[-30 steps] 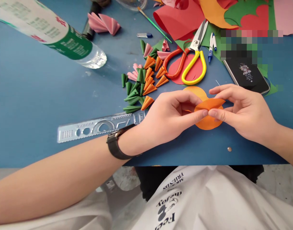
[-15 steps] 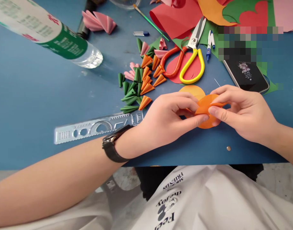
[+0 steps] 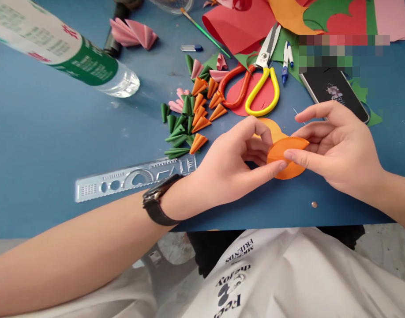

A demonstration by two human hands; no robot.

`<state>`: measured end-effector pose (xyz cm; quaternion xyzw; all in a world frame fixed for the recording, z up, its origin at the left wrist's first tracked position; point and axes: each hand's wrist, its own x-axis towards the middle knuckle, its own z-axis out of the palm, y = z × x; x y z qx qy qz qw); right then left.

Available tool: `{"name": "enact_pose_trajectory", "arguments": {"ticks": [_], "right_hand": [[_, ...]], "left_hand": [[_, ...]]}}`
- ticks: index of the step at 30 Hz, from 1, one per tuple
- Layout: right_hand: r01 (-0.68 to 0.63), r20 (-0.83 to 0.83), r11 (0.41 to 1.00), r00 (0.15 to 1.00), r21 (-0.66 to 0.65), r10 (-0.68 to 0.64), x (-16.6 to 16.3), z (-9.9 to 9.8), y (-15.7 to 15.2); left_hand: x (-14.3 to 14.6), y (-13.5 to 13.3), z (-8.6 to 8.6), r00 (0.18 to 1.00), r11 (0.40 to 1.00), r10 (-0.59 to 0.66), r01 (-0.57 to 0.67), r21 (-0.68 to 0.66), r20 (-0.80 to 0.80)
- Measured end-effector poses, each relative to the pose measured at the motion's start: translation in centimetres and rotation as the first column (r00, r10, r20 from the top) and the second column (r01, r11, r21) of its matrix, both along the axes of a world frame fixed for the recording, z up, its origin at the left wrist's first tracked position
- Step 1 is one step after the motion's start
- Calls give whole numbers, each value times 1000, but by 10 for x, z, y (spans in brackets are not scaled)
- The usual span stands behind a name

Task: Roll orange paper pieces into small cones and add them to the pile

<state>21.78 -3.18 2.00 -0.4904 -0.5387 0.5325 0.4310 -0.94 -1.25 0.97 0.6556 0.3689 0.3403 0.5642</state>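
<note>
Between my two hands is an orange paper disc (image 3: 287, 152) with a crease across it and its upper part folded over. My left hand (image 3: 244, 161) pinches its left side, the thumb along the lower edge. On the right, my right hand (image 3: 335, 141) has its thumb on the front of the disc and fingers behind it, the index finger raised off the paper. Behind the disc, a lighter orange paper circle (image 3: 270, 127) lies on the table. Several small rolled paper cones, orange (image 3: 200, 118) and green (image 3: 178, 134), lie to the left beyond my left hand.
Scissors (image 3: 264, 66) rest on a red paper circle (image 3: 238, 99). A phone (image 3: 338, 90), compass (image 3: 286, 64), paintbrush (image 3: 205, 33) and red paper (image 3: 238, 31) lie farther back. A clear ruler (image 3: 136, 179) and water bottle (image 3: 96, 66) are at left. The table's near edge is close to my body.
My right index finger has lifted off the paper and the right hand has opened somewhat. The folded part of the disc lies flatter. My left hand keeps its pinch.
</note>
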Motion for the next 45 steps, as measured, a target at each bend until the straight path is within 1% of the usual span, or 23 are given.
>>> {"name": "enact_pose_trajectory", "arguments": {"ticks": [2,4,8,10,13,15,16,18,20,23,26,29,33,36,39,41,45], "right_hand": [[-34,42,999,999,22,33,0,1,-2],[-47,44,998,998,32,45,0,2,-2],[-17,-23,1000,1000,-3,17,0,4,1],[-15,-31,1000,999,-16,14,-1,4,2],[-8,33,1000,999,10,8,-1,4,1],[1,77,1000,997,29,-3,-1,4,-1],[3,86,999,996,32,-6,-1,5,-1],[0,78,999,997,34,-3,-1,6,-2],[-13,48,1000,999,23,12,-1,6,-2],[-29,13,1000,999,-5,29,0,6,-2],[-26,2,1000,1000,-3,26,1,3,-1],[-24,6,1000,1000,-8,24,1,0,0],[-27,26,999,999,-18,27,-1,1,-1],[-2,-29,999,1000,-47,1,-3,3,-2],[-29,-71,998,997,-61,24,-2,3,-2],[-44,-71,998,997,-47,41,-2,2,-2],[-17,-92,999,996,-39,14,-2,2,-2]], "left_hand": [[1,0,0,999,1000,-12,11,7,37],[3,0,1,998,1000,1,-1,-8,60],[5,-1,4,988,992,68,-52,-114,142],[5,-1,4,985,988,88,-67,-138,150],[4,-3,5,986,993,85,-72,-93,141],[4,-4,7,986,994,99,-93,-53,132],[4,-5,8,986,993,114,-108,-55,119],[4,-5,10,987,986,133,-123,-110,94],[4,-5,11,985,981,125,-104,-165,118],[4,-4,11,982,978,111,-81,-195,150],[3,-3,9,985,982,88,-61,-177,147],[3,-4,7,987,991,64,-45,-130,146],[4,-5,5,987,995,64,-51,-91,149],[4,-6,4,984,994,59,-43,-96,169],[2,-6,3,987,995,41,-26,-95,157],[2,-6,4,992,998,26,-18,-63,120],[2,-7,6,996,999,27,-29,25,81]]}}
